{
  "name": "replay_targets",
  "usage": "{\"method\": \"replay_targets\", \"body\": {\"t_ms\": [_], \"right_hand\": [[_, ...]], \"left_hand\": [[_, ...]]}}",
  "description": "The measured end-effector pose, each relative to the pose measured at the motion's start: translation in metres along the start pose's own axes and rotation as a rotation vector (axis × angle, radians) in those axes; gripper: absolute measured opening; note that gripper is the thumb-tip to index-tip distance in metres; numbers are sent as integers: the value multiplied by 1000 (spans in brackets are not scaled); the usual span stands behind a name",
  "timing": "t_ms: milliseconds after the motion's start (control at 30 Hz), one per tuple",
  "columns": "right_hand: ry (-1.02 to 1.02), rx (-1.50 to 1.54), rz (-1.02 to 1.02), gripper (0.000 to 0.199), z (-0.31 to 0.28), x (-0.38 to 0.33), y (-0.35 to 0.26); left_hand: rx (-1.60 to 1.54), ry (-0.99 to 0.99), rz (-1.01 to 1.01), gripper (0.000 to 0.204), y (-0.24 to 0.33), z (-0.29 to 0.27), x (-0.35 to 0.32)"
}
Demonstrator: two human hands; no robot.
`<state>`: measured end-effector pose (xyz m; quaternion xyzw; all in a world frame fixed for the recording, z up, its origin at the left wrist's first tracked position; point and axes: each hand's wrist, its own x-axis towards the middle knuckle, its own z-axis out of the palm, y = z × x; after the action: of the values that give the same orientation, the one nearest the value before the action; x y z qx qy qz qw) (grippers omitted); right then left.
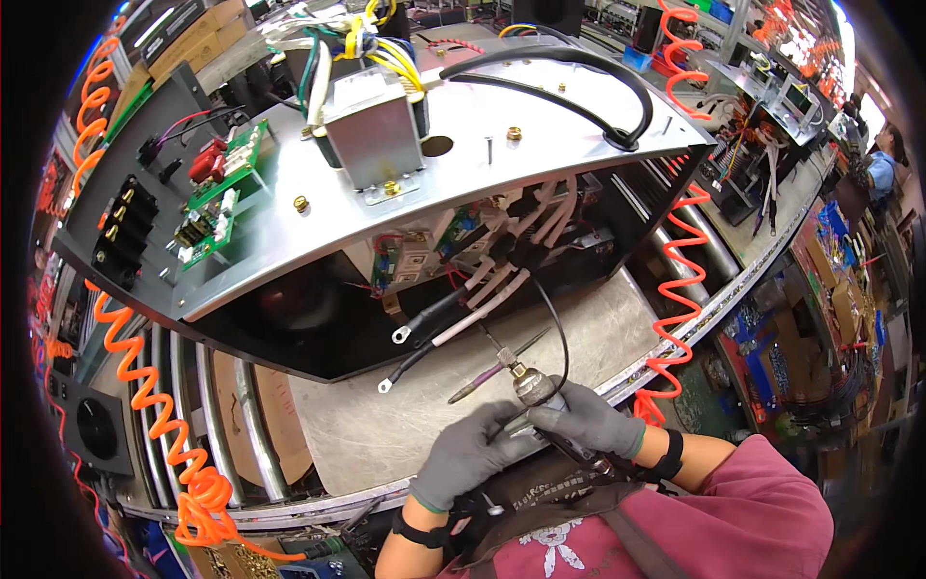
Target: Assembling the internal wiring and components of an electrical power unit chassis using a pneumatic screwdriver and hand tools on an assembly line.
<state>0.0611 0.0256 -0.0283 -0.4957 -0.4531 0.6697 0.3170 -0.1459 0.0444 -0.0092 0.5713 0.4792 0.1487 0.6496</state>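
Note:
My right hand (586,422), in a grey glove, is closed around a silver-bodied power driver (533,386). Its bit points forward, toward the open side of the metal cabinet (280,217). Close against the driver's left side, my left hand (468,455) has its gloved fingers drawn together; what they grip is hidden. On the metal plate (376,434) just beyond the hands lies a slim tool with a purple section (477,383), partly behind the driver. Cable ends with ring lugs (401,334) hang from the cabinet opening above the plate.
A transformer (371,130) and upright studs stand on the cabinet's top; green circuit boards (217,217) sit at its left. Orange coiled hoses (145,376) hang on both sides. Rollers (251,425) lie left of the plate. Another person (880,174) is at far right.

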Motion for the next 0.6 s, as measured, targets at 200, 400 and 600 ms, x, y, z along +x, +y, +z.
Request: {"method": "replay_targets", "body": {"t_ms": [200,400,600], "right_hand": [[43,-105,51,44,2,8,-2],[93,-33,-26,37,9,22,-10],[80,-2,-4,34,10,30,-16]], "left_hand": [[-334,372,144,20,25,-18,-29],[-544,144,87,28,11,-37,-37],[-487,167,90,30,10,-45,-30]]}}
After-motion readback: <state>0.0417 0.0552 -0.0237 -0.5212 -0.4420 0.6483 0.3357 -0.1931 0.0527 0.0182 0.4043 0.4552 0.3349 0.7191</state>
